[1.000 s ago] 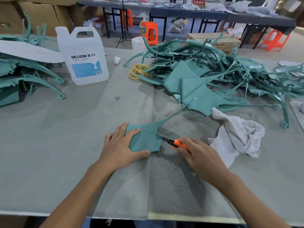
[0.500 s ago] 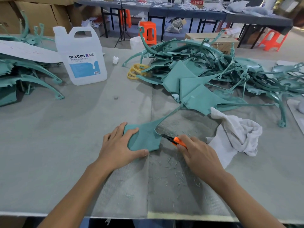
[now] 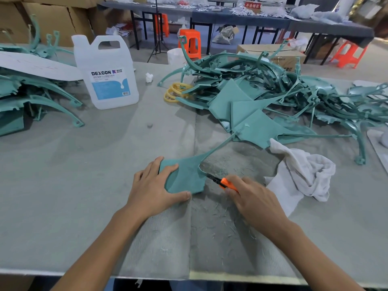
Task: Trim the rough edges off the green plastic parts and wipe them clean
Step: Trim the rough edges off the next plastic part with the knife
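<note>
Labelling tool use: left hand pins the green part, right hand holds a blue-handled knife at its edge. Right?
Head view: the utility knife is orange-handled, not blue. Left hand pins the green part; right hand holds the knife at its edge.

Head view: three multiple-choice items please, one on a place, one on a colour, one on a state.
1. Where does the white rag lie? A) left of the jug B) right of the right hand C) on a stool
2. The knife handle is: A) orange B) blue C) yellow
3. The left hand: A) lifts the jug B) hangs idle C) presses the green part down
Answers: B, the rag lies crumpled beside that hand; A, orange shows beyond the gripping fingers; C, it lies spread over the part.
</note>
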A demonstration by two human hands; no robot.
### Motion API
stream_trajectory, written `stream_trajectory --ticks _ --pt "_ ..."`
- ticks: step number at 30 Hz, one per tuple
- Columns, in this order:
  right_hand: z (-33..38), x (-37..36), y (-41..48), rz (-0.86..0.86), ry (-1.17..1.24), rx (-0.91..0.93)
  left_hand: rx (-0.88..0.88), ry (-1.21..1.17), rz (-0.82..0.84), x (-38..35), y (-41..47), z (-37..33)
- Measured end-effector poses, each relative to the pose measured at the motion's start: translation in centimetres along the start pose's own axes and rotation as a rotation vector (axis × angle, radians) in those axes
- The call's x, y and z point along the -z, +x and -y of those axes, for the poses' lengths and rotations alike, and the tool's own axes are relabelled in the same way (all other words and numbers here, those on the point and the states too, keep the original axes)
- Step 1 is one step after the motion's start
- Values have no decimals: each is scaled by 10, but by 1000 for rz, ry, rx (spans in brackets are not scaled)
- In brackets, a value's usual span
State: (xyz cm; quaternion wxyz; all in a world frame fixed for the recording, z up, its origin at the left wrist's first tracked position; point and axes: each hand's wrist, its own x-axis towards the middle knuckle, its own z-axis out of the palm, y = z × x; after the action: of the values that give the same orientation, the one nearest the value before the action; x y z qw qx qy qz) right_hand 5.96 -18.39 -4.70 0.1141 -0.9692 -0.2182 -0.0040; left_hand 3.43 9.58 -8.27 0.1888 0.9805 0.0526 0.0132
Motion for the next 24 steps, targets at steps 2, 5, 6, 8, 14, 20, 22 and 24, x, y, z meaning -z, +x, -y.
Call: stream_trajectory --ticks 2,5,6,8,14,20,22,24 --pt "-3 1 2 -21 -20 -22 -1 4 -4 0 0 1" --pt "1 0 -1 -16 36 -4 -1 1 -15 -2 1 0" --pt "2 0 -2 -10 50 8 0 0 -16 -2 1 0" --pt "0 0 -4 4 49 28 1 0 -16 -2 1 0" --pt "-5 -2 -1 28 -17 49 -3 -1 -11 -2 1 2" --pt "-7 -1 0 23 32 42 1 2 -16 -3 0 2" --pt "-6 -2 -1 55 -3 57 2 -2 -17 -3 1 3" --pt "-9 -1 1 8 -27 6 -3 8 -10 -3 2 3"
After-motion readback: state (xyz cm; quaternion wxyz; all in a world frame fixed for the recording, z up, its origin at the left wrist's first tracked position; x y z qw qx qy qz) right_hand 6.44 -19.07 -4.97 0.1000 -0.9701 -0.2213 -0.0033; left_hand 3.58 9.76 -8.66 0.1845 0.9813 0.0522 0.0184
